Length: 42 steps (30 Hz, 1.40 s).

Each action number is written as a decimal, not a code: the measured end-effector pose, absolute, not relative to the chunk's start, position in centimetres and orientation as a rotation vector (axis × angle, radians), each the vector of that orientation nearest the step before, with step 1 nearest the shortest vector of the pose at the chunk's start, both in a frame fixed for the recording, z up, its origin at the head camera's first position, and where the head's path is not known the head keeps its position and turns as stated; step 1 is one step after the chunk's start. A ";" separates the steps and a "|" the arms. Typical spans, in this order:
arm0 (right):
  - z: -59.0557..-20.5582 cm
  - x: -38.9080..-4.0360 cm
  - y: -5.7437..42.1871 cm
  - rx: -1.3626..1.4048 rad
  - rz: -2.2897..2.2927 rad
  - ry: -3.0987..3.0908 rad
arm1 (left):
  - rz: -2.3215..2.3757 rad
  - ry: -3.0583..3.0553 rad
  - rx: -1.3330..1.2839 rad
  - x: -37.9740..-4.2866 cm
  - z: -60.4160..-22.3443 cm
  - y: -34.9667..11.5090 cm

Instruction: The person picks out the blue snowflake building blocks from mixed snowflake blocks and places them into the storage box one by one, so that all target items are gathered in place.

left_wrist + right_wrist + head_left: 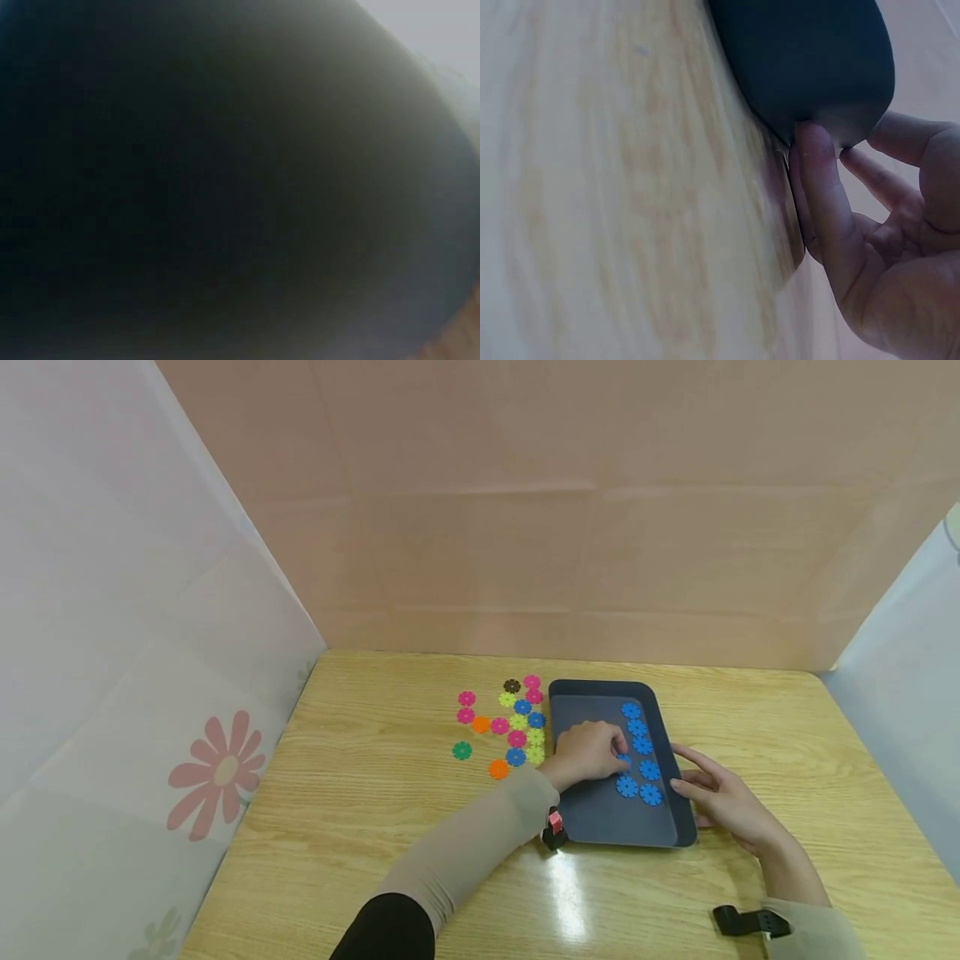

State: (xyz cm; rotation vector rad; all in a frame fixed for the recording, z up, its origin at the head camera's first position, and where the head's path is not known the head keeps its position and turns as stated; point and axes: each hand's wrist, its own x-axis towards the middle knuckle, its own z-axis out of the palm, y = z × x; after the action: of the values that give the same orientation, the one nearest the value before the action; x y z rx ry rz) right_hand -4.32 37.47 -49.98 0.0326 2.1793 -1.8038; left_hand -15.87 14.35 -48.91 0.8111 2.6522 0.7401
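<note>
A dark grey tray (592,822) lies on the table, with several blue notched plastic discs (650,794) spread along its right half. Over the middle of the tray my left hand (591,749) reaches in, thumb and fingers pinching a blue disc (624,765) that they partly cover. The right hand (723,797) holds the tray's right edge; in the right wrist view its thumb (821,172) presses against the dark tray (810,67) near a corner while other fingers curl beside it. A dark blur fills most of the left wrist view and hides that hand's work.
Left of the tray, notched discs in pink (499,726), yellow (535,754), orange (498,769), green (462,750), brown (512,686) and blue (515,757) lie loose on the wooden table (360,760). A brown backdrop (562,552) stands behind, with pale panels at both sides.
</note>
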 end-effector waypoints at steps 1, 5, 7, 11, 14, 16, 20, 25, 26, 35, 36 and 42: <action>-50.0 -4.3 37.5 0.034 -1.802 2.182 | 0.739 2.653 0.818 -15.8 -48.9 14.3; -50.0 -4.4 37.4 0.042 -1.794 2.186 | 0.743 2.663 0.834 -15.9 -48.9 14.1; -50.0 -4.4 37.4 0.045 -1.793 2.184 | 0.751 2.670 0.834 -15.9 -48.9 14.0; -49.9 -4.4 37.4 0.052 -1.782 2.190 | 0.782 2.685 0.836 -16.0 -48.6 13.6; -49.9 -4.4 37.5 0.078 -1.774 2.197 | 0.821 2.689 0.846 -16.0 -48.3 13.3; -49.9 -4.3 37.5 0.094 -1.766 2.200 | 0.864 2.682 0.856 -16.1 -48.0 13.0; -50.0 -4.3 37.4 0.107 -1.764 2.199 | 0.952 2.656 0.861 -16.1 -47.3 12.4; -50.0 -4.3 37.3 0.089 -1.774 2.181 | 1.054 2.623 0.856 -16.1 -46.2 10.9; -50.0 -4.4 37.4 0.083 -1.776 2.181 | 1.067 2.619 0.854 -16.1 -46.0 10.6; -50.1 -4.2 37.7 0.036 -1.797 2.185 | 1.198 2.587 0.873 -16.2 -44.5 7.9; -50.1 -4.1 37.7 0.037 -1.799 2.182 | 1.215 2.582 0.871 -16.2 -44.4 7.5; -50.1 -4.1 37.7 0.026 -1.804 2.175 | 1.285 2.583 0.792 -16.7 -44.4 4.6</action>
State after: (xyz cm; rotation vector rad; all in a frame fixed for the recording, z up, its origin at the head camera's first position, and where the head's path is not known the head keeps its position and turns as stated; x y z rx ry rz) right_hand -4.10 37.69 -50.12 0.0256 2.1752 -1.8043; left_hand -16.69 4.60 -44.41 0.7923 2.5826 1.2849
